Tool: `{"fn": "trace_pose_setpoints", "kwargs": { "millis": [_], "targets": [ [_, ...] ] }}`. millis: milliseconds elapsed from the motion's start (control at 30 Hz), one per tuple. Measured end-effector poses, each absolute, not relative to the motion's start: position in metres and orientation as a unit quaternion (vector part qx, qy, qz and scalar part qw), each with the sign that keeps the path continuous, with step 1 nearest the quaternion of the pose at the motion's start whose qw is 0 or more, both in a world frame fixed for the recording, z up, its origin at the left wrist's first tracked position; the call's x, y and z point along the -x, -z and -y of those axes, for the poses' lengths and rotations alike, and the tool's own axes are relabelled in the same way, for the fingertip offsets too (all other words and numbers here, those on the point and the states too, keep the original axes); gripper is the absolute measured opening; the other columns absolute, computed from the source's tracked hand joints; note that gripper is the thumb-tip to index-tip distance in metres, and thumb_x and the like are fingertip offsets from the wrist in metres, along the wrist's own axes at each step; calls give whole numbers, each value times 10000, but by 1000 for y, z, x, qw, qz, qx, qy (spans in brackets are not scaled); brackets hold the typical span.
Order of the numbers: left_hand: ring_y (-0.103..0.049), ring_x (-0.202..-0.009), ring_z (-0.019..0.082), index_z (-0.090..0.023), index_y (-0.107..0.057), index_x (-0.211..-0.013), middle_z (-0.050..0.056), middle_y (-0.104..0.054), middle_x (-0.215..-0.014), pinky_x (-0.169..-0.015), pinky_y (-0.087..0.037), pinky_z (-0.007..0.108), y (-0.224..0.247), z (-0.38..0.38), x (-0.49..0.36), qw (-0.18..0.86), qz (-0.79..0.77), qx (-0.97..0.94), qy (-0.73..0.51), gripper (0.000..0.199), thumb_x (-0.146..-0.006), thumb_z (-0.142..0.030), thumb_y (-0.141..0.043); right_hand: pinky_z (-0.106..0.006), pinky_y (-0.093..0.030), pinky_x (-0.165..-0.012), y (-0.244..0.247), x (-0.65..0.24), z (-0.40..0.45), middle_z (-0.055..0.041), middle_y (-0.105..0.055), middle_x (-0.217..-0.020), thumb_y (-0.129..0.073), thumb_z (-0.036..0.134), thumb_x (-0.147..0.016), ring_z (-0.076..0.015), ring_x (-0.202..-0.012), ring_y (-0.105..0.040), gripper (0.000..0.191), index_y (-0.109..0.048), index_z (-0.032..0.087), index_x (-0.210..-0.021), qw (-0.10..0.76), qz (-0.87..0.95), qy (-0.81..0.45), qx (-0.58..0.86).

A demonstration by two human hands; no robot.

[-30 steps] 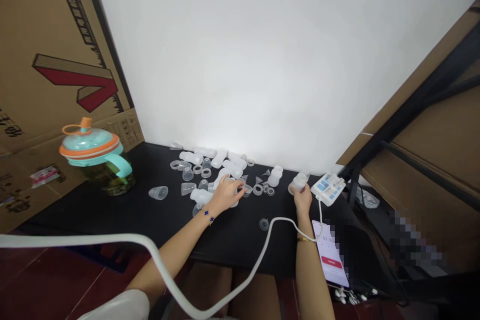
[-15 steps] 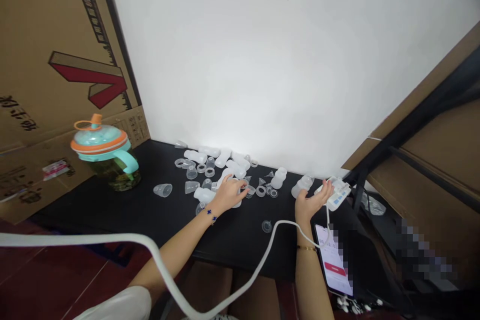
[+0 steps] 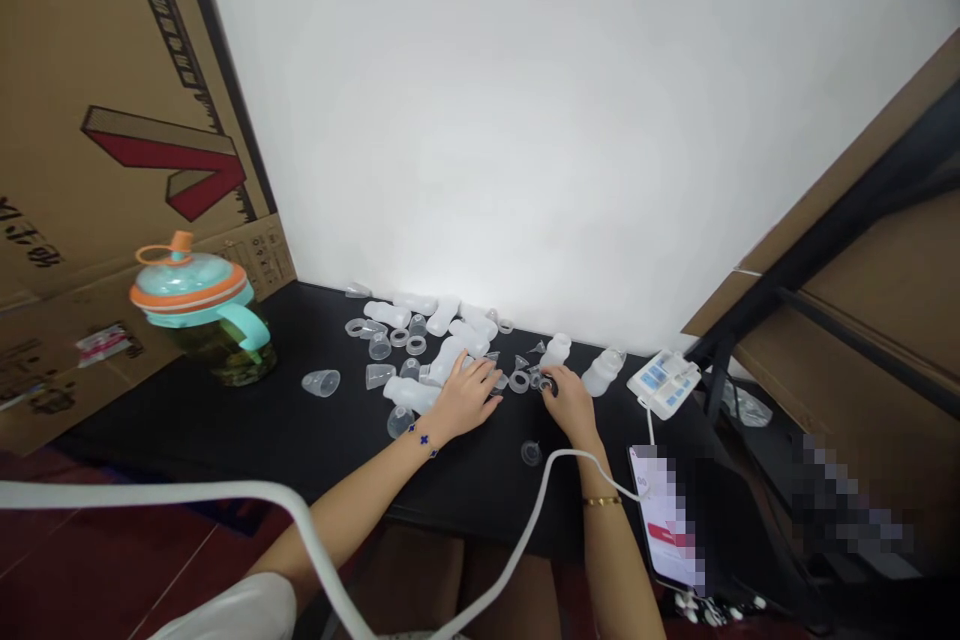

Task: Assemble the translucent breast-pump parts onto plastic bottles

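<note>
Bottles (image 3: 445, 316) are lying on the counter (image 3: 472, 470); left grip (image 3: 463, 402) is spreading loosely over them; right grip (image 3: 571, 406) is curling beside rings (image 3: 519, 391), hold unclear; light edge-pinching is probably suiting those best.

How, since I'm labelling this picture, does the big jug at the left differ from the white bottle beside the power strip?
The jug looks much larger than the bottle. The jug has a see-through body with dark greenish contents; the bottle is milky white. The jug has a teal handle and orange trim; the bottle shows neither. Both stand on the black table, touched by neither hand.
</note>
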State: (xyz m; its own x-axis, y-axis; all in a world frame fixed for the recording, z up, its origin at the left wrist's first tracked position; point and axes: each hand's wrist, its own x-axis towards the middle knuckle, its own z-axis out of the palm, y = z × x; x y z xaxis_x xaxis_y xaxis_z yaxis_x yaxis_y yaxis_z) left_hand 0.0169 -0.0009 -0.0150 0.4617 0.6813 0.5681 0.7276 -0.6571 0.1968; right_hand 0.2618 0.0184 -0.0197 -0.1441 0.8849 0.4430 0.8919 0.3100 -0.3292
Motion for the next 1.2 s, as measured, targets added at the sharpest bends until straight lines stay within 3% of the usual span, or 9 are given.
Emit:
{"fn": "trace_pose_setpoints", "kwargs": {
  "millis": [233, 467, 633, 800, 1033, 1200],
  "targets": [
    [-577, -1226, 296, -251, -533, -1309, 111, -644, -1258, -1170, -269, 603, 26, 4, -27, 27, 407, 872, 270, 379, -939, -171, -524, -323, -490, -836, 33, -265, -23, -63, -708, -1022, -487, 100, -810, -238, -958, -647, 324, -699, 211, -1030, 286, 755, 2, 590],
    [-636, -1048, 265, -232, -575, -1176, 77, -670, -1030, -1119, -347, 555, 28, -4, -21, 53, 415, 863, 283, 300, -926, -96, -482, -291, -464, -784, 36, -268, -26, -57, -689, -948, -462, 90, -823, -211, -879, -633, 250, -661, 205, -922, 278, 753, -1, 597],
    [-650, -932, 239, -197, -562, -1222, 60, -668, -909, -1106, -372, 529, 31, -6, -20, 79, 421, 862, 271, 357, -923, -49, -433, -290, -449, -741, 35, -267, -26, -56, -669, -918, -459, 125, -833, -203, -809, -613, 203, -635, 210, -892, 292, 748, -1, 596],
    [-664, -947, 243, -189, -508, -1330, 73, -686, -936, -1097, -388, 532, 34, -7, -20, 66, 412, 863, 285, 445, -915, -42, -444, -298, -448, -713, 31, -265, -26, -53, -666, -892, -466, 166, -821, -204, -782, -616, 173, -624, 214, -872, 332, 732, -24, 594],
    [-680, -910, 223, -194, -548, -1282, 56, -695, -878, -1117, -383, 522, 34, -8, -20, 54, 397, 873, 277, 432, -912, -12, -421, -320, -468, -711, 25, -256, -23, -54, -692, -870, -492, 250, -820, -204, -736, -647, 138, -623, 210, -839, 409, 702, -76, 578],
    [-667, -919, 223, -206, -592, -1243, 71, -703, -979, -1094, -399, 523, 30, -7, -20, 43, 382, 873, 299, 452, -898, 18, -404, -327, -477, -719, 22, -248, -21, -48, -717, -841, -509, 303, -824, -217, -739, -673, 145, -628, 221, -834, 422, 687, -107, 582]
  ]
}}
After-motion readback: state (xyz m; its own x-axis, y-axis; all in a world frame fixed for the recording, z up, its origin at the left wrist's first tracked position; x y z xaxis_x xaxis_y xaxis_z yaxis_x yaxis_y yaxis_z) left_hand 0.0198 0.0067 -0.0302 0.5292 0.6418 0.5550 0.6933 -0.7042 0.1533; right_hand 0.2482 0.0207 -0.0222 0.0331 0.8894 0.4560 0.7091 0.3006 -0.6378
